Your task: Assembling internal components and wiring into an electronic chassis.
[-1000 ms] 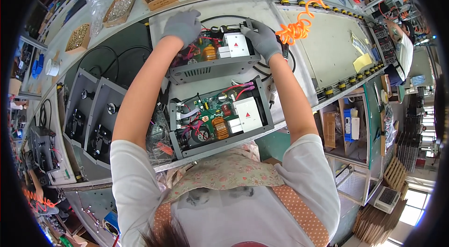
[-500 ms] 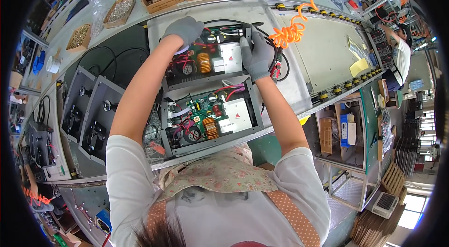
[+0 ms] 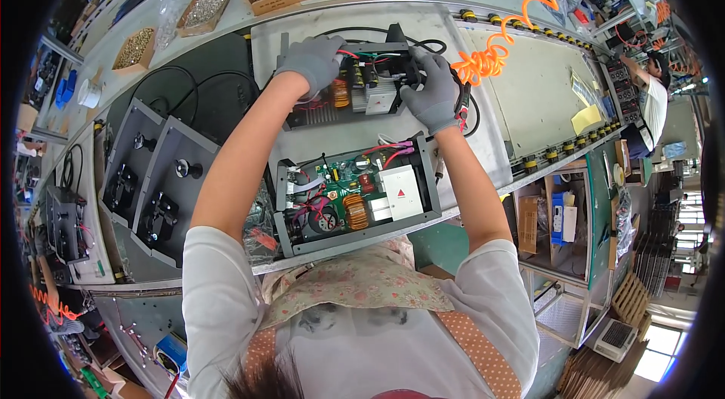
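Both gloved hands hold a dark metal electronics housing [image 3: 325, 115] on the far part of the white board. My left hand [image 3: 311, 63] is closed round its left end; my right hand [image 3: 433, 95] grips its right end. The housing is tilted, far side raised, showing a copper coil, a silver metal block and red and green wires. My palms and fingers hide both ends. Nearer me, untouched, a second open housing [image 3: 362, 234] lies flat, with a green circuit board [image 3: 339, 194], a copper coil [image 3: 355, 212] and a white plate [image 3: 402, 192] inside.
Two grey metal covers [image 3: 175, 180] with black fittings stand at the left. Boxes of small hardware [image 3: 204, 8] line the far shelf. An orange coiled hose [image 3: 483, 61] hangs at the right, beside a roller conveyor [image 3: 555, 151]. Another person [image 3: 648, 101] works at the far right.
The far housing has tilted up and moved away from the near one, widening the gap between them. My left hand now grips its left end, and my right hand its right end.
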A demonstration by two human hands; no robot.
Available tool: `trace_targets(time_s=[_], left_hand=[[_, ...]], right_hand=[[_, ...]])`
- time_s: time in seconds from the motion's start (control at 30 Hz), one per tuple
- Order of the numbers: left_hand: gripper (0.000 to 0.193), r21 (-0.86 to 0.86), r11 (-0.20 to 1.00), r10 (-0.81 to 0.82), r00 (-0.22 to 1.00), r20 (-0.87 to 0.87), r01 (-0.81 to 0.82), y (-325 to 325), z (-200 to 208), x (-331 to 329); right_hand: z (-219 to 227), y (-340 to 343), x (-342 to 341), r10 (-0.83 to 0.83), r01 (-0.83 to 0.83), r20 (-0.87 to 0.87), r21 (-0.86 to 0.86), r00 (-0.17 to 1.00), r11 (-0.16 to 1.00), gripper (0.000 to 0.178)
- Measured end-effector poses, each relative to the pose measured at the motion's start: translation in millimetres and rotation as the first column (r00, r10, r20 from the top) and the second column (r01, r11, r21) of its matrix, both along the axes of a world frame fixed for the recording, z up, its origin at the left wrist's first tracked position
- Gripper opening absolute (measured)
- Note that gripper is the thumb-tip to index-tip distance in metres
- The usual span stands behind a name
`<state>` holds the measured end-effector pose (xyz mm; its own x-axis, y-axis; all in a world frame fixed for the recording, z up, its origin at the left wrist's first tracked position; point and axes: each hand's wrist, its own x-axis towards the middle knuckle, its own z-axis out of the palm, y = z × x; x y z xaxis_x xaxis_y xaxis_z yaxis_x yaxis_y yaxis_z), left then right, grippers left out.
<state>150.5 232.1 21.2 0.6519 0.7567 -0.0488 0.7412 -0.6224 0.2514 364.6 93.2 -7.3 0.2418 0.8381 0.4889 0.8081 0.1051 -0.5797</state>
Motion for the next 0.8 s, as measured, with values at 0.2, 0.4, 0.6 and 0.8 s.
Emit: trace_targets(time_s=[0.2,0.4,0.6,0.8], left_hand=[[0.038,0.021,0.998,-0.062,0.998,0.026,0.062,1,-12,-5],[0.051,-0.002,0.991,-0.132,0.974,0.184,0.134,-8,-3,-15],[0.053,-0.037,0.972,-0.204,0.913,0.353,0.231,-1,-11,-28],[0.041,-0.047,0.995,-0.060,0.923,0.379,0.084,-4,-16,-18]], right_hand=[[19,4,-8,0.029,-0.029,0.167,0.000,0.986,1.000,0.065],[38,29,-31,0.237,-0.250,0.673,-0.079,0.701,0.965,0.025],[30,34,-25,0.225,-0.168,0.750,-0.153,0.622,0.974,0.024],[50,27,-26,0.311,-0.167,0.693,-0.269,0.651,0.949,0.016]])
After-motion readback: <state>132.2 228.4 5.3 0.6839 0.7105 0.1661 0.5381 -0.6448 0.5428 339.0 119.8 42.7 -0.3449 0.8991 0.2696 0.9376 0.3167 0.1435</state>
